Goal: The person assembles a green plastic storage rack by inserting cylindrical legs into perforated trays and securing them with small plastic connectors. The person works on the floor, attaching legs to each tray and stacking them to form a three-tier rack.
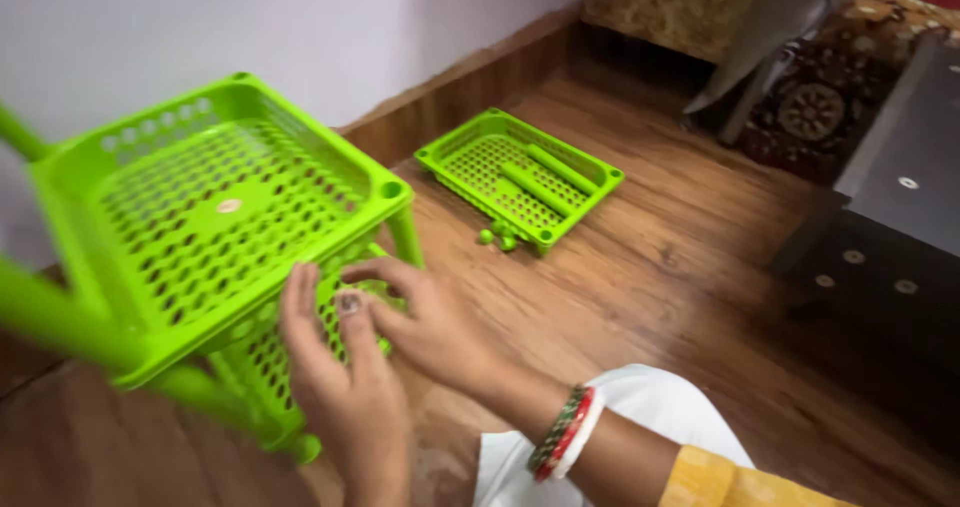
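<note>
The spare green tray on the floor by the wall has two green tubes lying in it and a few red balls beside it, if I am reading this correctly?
Not quite: the balls beside the tray are green, not red, as the head view shows. The tray does lie on the floor by the wall, with two green tubes in it.

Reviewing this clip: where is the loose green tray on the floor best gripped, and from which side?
Probably the raised rim of the loose green tray, at its near long edge, coming from above. It lies flat and open side up, with two green tubes inside, so the rim is the free part.
</note>
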